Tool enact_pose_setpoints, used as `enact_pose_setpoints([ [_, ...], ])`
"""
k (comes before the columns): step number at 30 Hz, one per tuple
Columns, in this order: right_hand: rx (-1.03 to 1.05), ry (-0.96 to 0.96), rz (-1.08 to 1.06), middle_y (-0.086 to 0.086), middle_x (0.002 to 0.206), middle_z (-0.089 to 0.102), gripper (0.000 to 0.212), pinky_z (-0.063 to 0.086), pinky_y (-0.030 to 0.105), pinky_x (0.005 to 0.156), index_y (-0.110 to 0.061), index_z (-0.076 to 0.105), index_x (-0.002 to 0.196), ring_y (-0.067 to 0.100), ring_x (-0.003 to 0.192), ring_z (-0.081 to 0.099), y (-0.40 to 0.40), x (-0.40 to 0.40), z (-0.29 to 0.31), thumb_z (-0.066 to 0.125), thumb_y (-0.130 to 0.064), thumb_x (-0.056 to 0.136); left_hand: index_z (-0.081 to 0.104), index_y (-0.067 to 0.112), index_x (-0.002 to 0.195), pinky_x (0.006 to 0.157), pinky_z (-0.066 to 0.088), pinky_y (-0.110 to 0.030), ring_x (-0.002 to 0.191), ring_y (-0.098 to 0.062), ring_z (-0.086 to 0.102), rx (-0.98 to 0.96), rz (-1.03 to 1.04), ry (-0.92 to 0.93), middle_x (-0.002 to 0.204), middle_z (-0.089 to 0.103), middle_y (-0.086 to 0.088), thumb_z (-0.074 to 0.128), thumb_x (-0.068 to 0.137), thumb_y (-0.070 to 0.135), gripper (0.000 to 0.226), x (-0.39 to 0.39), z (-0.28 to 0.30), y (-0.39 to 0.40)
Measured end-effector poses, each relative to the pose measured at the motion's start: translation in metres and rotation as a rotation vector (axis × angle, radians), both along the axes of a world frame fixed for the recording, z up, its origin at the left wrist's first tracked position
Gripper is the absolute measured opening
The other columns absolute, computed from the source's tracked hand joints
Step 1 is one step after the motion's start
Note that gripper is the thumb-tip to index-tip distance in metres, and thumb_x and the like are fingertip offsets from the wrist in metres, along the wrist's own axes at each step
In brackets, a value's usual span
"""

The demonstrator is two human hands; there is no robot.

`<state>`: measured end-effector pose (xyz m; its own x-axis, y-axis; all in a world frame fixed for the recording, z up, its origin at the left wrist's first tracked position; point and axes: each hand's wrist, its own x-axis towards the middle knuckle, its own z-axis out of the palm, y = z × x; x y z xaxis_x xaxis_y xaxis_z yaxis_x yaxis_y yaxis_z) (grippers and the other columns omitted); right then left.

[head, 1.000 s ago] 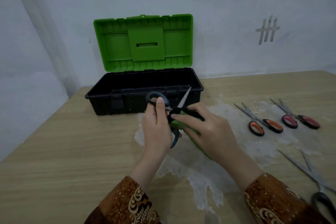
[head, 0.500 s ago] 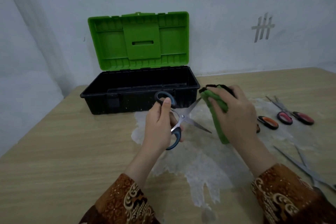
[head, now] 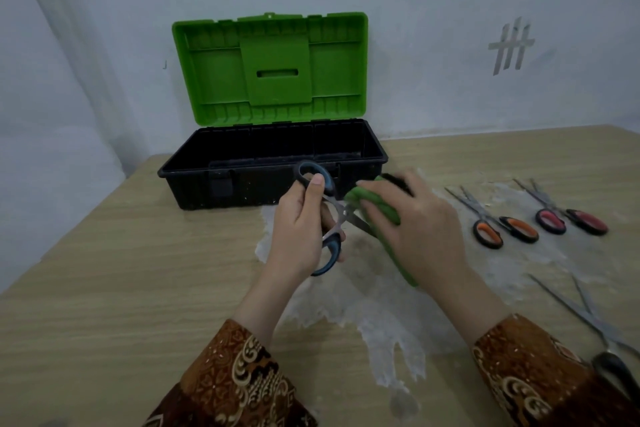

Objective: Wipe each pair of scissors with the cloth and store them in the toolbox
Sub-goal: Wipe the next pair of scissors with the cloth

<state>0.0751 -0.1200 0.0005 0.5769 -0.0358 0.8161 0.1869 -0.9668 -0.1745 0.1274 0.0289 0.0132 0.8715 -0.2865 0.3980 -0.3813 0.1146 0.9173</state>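
Blue-handled scissors at frame centre, held off the table just in front of the toolbox. Left hand clamped on the handle end, thumb laid over the upper loop, fingers wrapped round the lower one; blades splayed open, pointing right. Right hand closed round a green cloth, bunched over the blades; blade tips hidden under it. Judgement: scissors light and rigid, steel blades smooth and likely slick, edges and points the hazard, so the plastic loops are the place to hold, as done here. Open blades pivot freely; a firm hold on both loops keeps them from swinging. Cloth soft and limp, folds thick enough to pad the fingers; wiping from the spine side looks safer than across the edge. Toolbox lid stands open, black tub looks empty as far as visible. Right of frame, lying on the table: orange-handled scissors, red-handled scissors, black-handled scissors at lower right.
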Motion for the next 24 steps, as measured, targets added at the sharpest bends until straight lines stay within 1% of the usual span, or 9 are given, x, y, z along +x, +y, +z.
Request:
enact_pose_setpoints([
  [2, 0.050, 0.003, -0.125, 0.003, 0.092, 0.059, 0.020, 0.038, 0.023, 0.046, -0.023, 0.069, 0.106, 0.016, 0.056, 0.051, -0.013, 0.002, 0.002, 0.065, -0.030, 0.088, 0.045, 0.007, 0.083, 0.038, 0.048, -0.042, 0.041, -0.038, 0.049, -0.003, -0.045, 0.030, 0.051, 0.045, -0.018, 0.035, 0.104, 0.027, 0.031, -0.003, 0.000, 0.001],
  [5, 0.088, -0.016, -0.229, 0.003, 0.089, 0.057, 0.019, 0.032, 0.022, 0.048, -0.020, 0.069, 0.103, 0.014, 0.056, 0.045, -0.028, -0.002, 0.003, 0.071, -0.025, 0.085, 0.045, 0.006, 0.081, 0.037, 0.047, -0.035, 0.042, -0.040, 0.049, 0.003, -0.025, 0.066, 0.055, 0.046, -0.021, 0.036, 0.104, 0.028, 0.033, -0.005, -0.002, -0.006],
  [8, 0.088, -0.074, -0.092, 0.003, 0.092, 0.059, 0.023, 0.043, 0.025, 0.049, -0.020, 0.071, 0.105, 0.016, 0.063, 0.054, -0.023, -0.007, 0.007, 0.072, -0.022, 0.083, 0.047, 0.006, 0.081, 0.037, 0.048, -0.036, 0.041, -0.036, 0.052, 0.017, 0.044, 0.074, 0.055, 0.048, -0.029, 0.036, 0.104, 0.030, 0.035, -0.002, -0.007, -0.011],
  [11, 0.032, -0.085, 0.115, 0.003, 0.096, 0.061, 0.022, 0.051, 0.026, 0.053, -0.020, 0.072, 0.107, 0.016, 0.067, 0.059, 0.003, -0.009, 0.007, 0.068, -0.026, 0.087, 0.052, 0.011, 0.076, 0.057, 0.050, -0.049, 0.060, -0.035, 0.055, 0.028, 0.143, 0.061, 0.066, 0.052, -0.026, 0.036, 0.103, 0.035, 0.039, -0.004, -0.012, -0.013],
  [12, 0.003, -0.064, 0.147, 0.003, 0.096, 0.061, 0.022, 0.051, 0.027, 0.052, -0.020, 0.072, 0.108, 0.016, 0.066, 0.059, 0.011, -0.009, 0.005, 0.066, -0.027, 0.088, 0.053, 0.012, 0.076, 0.064, 0.050, -0.045, 0.066, -0.027, 0.056, 0.022, 0.173, 0.063, 0.069, 0.054, -0.016, 0.035, 0.104, 0.035, 0.041, -0.006, -0.012, -0.014],
  [14, -0.029, -0.025, 0.147, 0.003, 0.096, 0.060, 0.022, 0.050, 0.028, 0.049, -0.022, 0.071, 0.108, 0.017, 0.064, 0.059, 0.021, -0.006, 0.001, 0.063, -0.029, 0.089, 0.055, 0.009, 0.078, 0.063, 0.047, -0.030, 0.066, -0.014, 0.055, -0.036, 0.194, 0.064, 0.071, 0.055, -0.007, 0.032, 0.104, 0.033, 0.042, -0.009, -0.012, -0.016],
  [20, 0.049, -0.003, 0.030, 0.000, 0.091, 0.059, 0.021, 0.049, 0.032, 0.044, -0.025, 0.071, 0.105, 0.019, 0.057, 0.057, 0.013, -0.004, 0.001, 0.068, -0.031, 0.085, 0.050, -0.004, 0.081, 0.046, 0.043, -0.040, 0.051, -0.040, 0.049, -0.074, 0.213, 0.008, 0.060, 0.050, -0.028, 0.030, 0.104, 0.035, 0.050, -0.013, -0.012, -0.017],
  [21, 0.041, -0.014, 0.047, 0.001, 0.091, 0.059, 0.020, 0.048, 0.032, 0.043, -0.024, 0.071, 0.105, 0.018, 0.057, 0.057, 0.014, -0.004, 0.000, 0.068, -0.030, 0.086, 0.050, -0.004, 0.081, 0.046, 0.042, -0.039, 0.051, -0.037, 0.049, -0.065, 0.218, -0.022, 0.058, 0.049, -0.025, 0.029, 0.104, 0.035, 0.050, -0.014, -0.013, -0.018],
  [24, 0.033, -0.016, 0.119, 0.003, 0.094, 0.060, 0.021, 0.050, 0.032, 0.045, -0.020, 0.070, 0.106, 0.018, 0.061, 0.059, 0.021, -0.005, -0.002, 0.064, -0.029, 0.087, 0.052, 0.000, 0.076, 0.047, 0.037, -0.022, 0.052, -0.008, 0.047, -0.037, 0.254, -0.108, 0.059, 0.048, -0.003, 0.028, 0.103, 0.037, 0.052, -0.016, -0.018, -0.022],
])
